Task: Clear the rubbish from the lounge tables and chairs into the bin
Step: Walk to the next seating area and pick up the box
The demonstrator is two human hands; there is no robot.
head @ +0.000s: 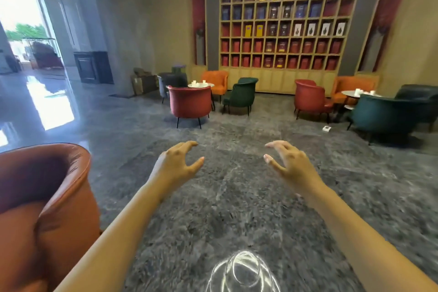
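Note:
My left hand (176, 161) and my right hand (288, 161) reach out in front of me over the grey marble floor, fingers curled and apart, holding nothing. Far ahead on the left, a small round white table (209, 84) carries white cups (194, 83). On the far right, a second round table (348, 93) also bears white cups (357, 92). A small white box (326, 128) lies on the floor beside the teal armchair (384, 114). No bin is clearly visible.
An orange armchair (42, 208) stands close at my left. Red (189, 102), orange (216, 79) and green (241, 95) chairs ring the left table. A red chair (309, 98) sits by the right table. A tall shelf wall (284, 26) fills the back. Cardboard boxes (144, 80) lean at the pillar.

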